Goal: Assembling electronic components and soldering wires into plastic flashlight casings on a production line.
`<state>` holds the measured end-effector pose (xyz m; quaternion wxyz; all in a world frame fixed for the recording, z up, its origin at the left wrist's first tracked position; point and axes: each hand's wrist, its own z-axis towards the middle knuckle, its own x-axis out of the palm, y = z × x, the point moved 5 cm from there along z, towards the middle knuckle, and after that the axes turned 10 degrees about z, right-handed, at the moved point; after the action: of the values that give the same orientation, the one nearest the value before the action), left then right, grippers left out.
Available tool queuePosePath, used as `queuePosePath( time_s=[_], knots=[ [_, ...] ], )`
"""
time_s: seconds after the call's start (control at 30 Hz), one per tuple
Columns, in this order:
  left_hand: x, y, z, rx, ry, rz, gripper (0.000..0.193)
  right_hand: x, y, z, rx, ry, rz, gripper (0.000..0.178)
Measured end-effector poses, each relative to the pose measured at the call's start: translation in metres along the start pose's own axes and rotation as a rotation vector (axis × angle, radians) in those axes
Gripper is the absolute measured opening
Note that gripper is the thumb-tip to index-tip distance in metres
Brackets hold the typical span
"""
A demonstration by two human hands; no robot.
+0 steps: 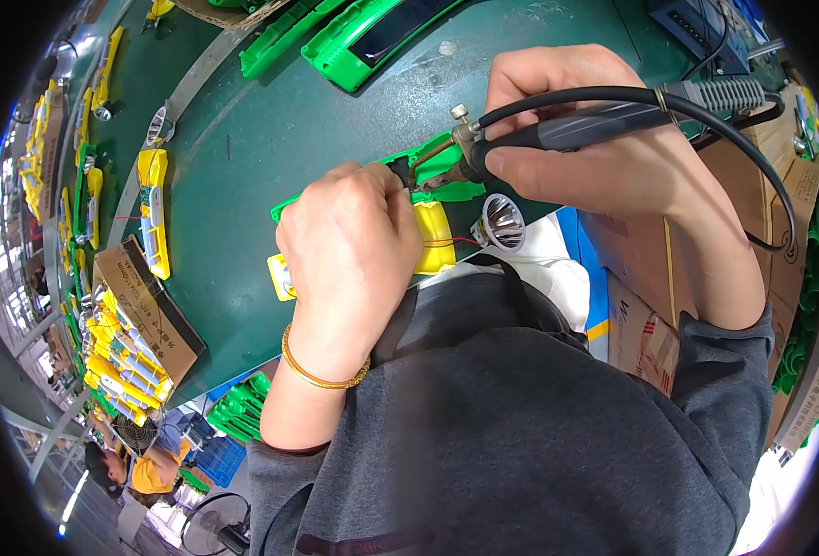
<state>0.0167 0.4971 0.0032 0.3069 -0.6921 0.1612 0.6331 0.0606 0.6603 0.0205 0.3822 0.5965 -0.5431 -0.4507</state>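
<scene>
My right hand [604, 171] is wrapped round a black soldering iron [567, 130], with a brass feed tube and clamp at its front end. Its tip reaches down to a green plastic casing [456, 192] on the table, close beside the fingers of my left hand [349, 232]. That left hand is closed, knuckles up, over the casing and a yellow plastic part [435, 239]; what its fingertips pinch is hidden. Thin red and dark wires run from the yellow part to a silver lamp reflector [504, 222] at the table's near edge.
Green casings [354, 46] lie at the table's far side. To the left is a yellow lamp unit [153, 213] with its reflector, beside a cardboard box [145, 306] and several yellow units. Cartons [650, 278] stand at right; a person [141, 468] sits at lower left.
</scene>
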Motion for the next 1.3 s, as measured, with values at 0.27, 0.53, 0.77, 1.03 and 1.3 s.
queuePosePath(
  time_s=[0.27, 0.53, 0.77, 1.03, 1.3],
  knots=[
    [0.001, 0.0, 0.001, -0.001, 0.011, 0.009, 0.007, -0.014, 0.011, -0.002, -0.106, 0.044, -0.13, 0.014],
    [0.001, -0.004, 0.004, -0.011, 0.029, 0.015, 0.007, -0.05, -0.018, -0.034, -0.213, -0.349, 0.385, 0.023],
    [-0.001, -0.012, 0.006, -0.019, 0.047, 0.047, 0.006, 0.003, -0.069, -0.028, -0.268, -0.603, 1.086, 0.018],
    [-0.003, -0.012, 0.001, -0.05, 0.041, 0.063, 0.006, 0.004, -0.061, -0.034, -0.281, -0.564, 0.996, 0.018],
    [-0.019, -0.005, -0.003, 0.106, -0.1, -0.165, 0.008, -0.009, -0.071, -0.046, -0.267, -0.609, 0.989, 0.018]
  ],
)
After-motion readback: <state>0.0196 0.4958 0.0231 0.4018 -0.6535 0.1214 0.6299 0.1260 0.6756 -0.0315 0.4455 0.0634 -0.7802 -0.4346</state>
